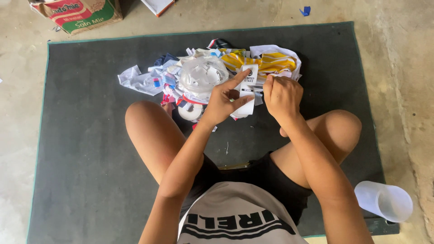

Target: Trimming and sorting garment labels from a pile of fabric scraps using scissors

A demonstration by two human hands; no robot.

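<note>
I sit cross-legged on a dark grey mat. Both hands hold a white paper strip with black print over a pile of plastic and paper scraps. My left hand grips the strip's left side, forefinger stretched up along it. My right hand pinches its right edge with closed fingers. A crumpled clear plastic wrapper and a yellow-and-white striped wrapper lie in the pile just beyond the hands. A roll of white tape sits by my left knee.
A clear plastic cup lies on its side at the mat's right front corner. A cardboard box stands off the mat at the far left. Bare concrete floor surrounds the mat. A small blue scrap lies beyond it.
</note>
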